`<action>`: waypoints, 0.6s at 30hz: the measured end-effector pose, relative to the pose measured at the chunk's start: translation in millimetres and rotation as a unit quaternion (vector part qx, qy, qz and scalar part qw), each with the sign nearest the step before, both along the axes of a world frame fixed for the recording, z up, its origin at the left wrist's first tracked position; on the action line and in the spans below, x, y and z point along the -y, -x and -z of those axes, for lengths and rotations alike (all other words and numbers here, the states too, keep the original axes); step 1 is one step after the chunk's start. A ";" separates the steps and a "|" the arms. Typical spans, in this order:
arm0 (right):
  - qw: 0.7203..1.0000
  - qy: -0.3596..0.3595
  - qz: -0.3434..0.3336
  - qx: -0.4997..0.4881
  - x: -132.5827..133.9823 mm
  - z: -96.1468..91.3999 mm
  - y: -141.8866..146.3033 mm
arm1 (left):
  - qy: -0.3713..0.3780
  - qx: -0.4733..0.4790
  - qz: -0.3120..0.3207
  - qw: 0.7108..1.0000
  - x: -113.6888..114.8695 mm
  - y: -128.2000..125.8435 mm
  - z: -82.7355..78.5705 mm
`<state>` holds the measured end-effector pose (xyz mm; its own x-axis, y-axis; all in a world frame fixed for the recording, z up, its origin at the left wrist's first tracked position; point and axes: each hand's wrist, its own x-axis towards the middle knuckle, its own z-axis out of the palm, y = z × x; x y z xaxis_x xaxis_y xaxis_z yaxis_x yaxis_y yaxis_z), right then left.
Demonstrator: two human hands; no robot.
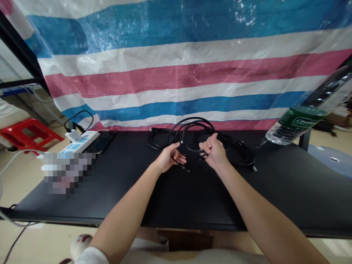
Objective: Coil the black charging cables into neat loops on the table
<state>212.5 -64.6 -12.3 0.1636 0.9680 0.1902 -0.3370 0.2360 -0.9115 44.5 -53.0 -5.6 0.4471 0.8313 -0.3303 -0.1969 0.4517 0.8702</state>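
Observation:
A black cable [195, 118] rises in loose loops between my two hands, above the table. My left hand [168, 158] curls around part of it, and a short end with a plug [183, 167] sticks out below the fingers. On the other side my right hand [215, 151] is closed on the cable, thumb pointing up; its fingers partly hide the grip. Behind the hands lie more black cable coils, one at the left [150, 142] and a larger bundle at the right [250, 156] with a light-coloured connector end [255, 168].
On the black table [123, 194], a white power strip [82, 142] with a charger plugged in stands at the left, beside a dark phone [106, 141] and a blurred-out item [68, 174]. A large water bottle [299, 117] stands at the right. Striped sheeting [176, 80] hangs behind.

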 end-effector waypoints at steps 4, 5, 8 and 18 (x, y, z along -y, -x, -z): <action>0.998 0.020 -0.060 -0.006 4.9 1.7 5.3 | -0.004 0.000 0.032 0.999 5.0 -4.5 3.8; 0.997 0.026 -0.076 -0.007 6.1 2.0 6.2 | -0.012 0.002 0.026 1.000 5.7 -5.5 4.5; 0.992 0.042 -0.116 -0.010 8.8 2.2 8.7 | -0.050 0.014 -0.039 0.998 6.0 -8.0 6.2; 0.991 0.098 -0.085 -0.009 4.2 6.3 5.9 | -0.056 0.115 -0.135 0.983 6.3 -5.8 -2.0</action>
<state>206.6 -68.8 -18.6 -0.0039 1.0000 -0.0066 -0.3735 -0.0076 -0.9276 50.3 -59.3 -3.6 0.2580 0.9551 -0.1458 -0.4942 0.2601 0.8295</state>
